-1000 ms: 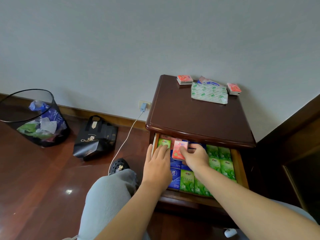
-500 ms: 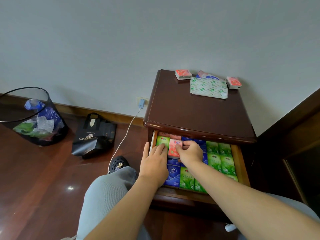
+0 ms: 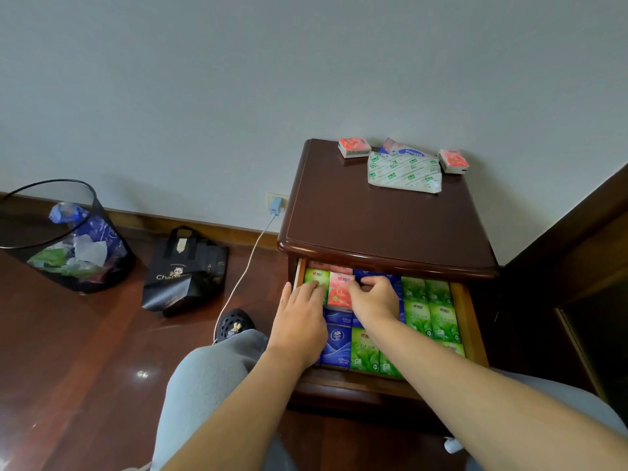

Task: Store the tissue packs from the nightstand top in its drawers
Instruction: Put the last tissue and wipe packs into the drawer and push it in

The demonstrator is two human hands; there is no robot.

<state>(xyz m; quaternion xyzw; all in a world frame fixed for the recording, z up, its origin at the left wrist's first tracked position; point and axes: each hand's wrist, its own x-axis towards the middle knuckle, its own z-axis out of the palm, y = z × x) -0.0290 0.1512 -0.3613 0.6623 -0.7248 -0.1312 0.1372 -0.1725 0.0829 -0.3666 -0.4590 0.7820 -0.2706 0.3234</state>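
Both hands (image 3: 339,300) in the drawer (image 3: 475,334), seating a pink pack (image 3: 341,289): left flat and open, right pinching it. Next, likely fetched another pack (image 3: 354,146) off the nightstand (image 3: 390,229).

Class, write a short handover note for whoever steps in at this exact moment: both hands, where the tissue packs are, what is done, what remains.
Left hand: flat on the green pack at the open drawer's left end.
Right hand: fingers beside the pink pack, seating it in the back row.
Done: drawer almost full of green and blue packs.
Left: two small red packs and the large soft pack on the nightstand top.
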